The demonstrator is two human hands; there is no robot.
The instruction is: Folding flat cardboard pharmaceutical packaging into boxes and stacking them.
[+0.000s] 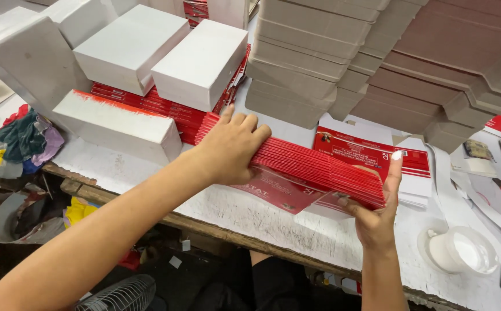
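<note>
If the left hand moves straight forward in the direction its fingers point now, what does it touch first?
Probably the white box: the left hand points up over the red card stack toward it, though depth is uncertain.

Glossy red card sleeves [314,170], matt greyboard [302,63]

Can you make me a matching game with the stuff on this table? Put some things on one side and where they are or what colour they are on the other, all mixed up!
Things:
1. stack of red flat cartons
2. white cup
3. pile of coloured rags
4. white boxes

Places:
A. far left edge of the table
B. held between the left hand and the right hand
C. near right corner
D. at the back, on top of more red cartons

Pairs: 1-B, 2-C, 3-A, 4-D
</note>
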